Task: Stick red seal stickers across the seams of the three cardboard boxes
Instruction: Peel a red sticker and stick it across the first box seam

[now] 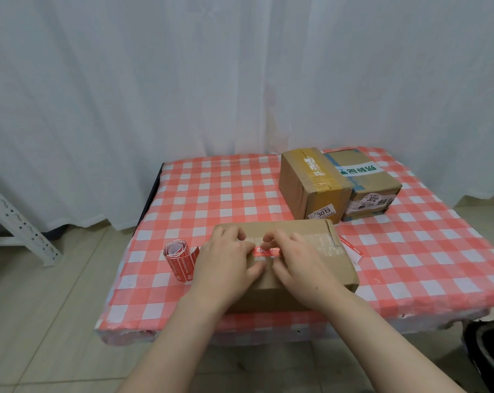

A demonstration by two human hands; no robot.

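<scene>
A flat brown cardboard box lies near the table's front edge, with clear tape along its top seam. A red seal sticker lies across that seam. My left hand and my right hand both rest on the box top, fingertips pressing on the sticker from either side. Two more boxes stand at the back right: one with yellow tape and a 3013 label, one with blue tape and a 3012 label. A roll of red stickers lies left of the near box.
A red-and-white backing strip lies just right of the near box. The low table wears a red-and-white checked cloth. White curtains hang behind. A white metal rack leg stands at the left, a dark bin at the lower right.
</scene>
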